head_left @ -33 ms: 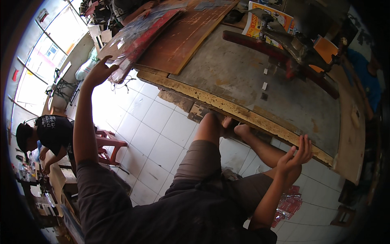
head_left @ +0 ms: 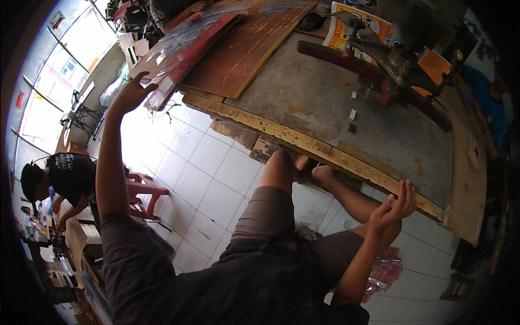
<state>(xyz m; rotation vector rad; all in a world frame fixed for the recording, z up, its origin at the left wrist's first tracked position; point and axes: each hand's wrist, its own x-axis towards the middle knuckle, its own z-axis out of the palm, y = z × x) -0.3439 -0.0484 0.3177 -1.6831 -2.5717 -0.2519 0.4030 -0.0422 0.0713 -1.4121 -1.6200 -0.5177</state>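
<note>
Flat glossy red-and-blue printed sheet stack point(head_left: 187, 46), tilted, overhanging far-left corner of wooden workbench point(head_left: 325, 149); lower edge touching left hand point(head_left: 130, 95).

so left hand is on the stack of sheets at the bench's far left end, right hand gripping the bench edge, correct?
Not quite. In the head view the right hand is open, held just short of the bench edge, gripping nothing. The left hand does touch the stack of sheets.

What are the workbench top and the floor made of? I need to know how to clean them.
The workbench top looks like grey sheet metal or a worn laminate, matt, with rust-coloured stains; its front edge is raw, chipped wood. The floor seems to be glazed white ceramic tile, glossy, with dark grout lines.
</note>
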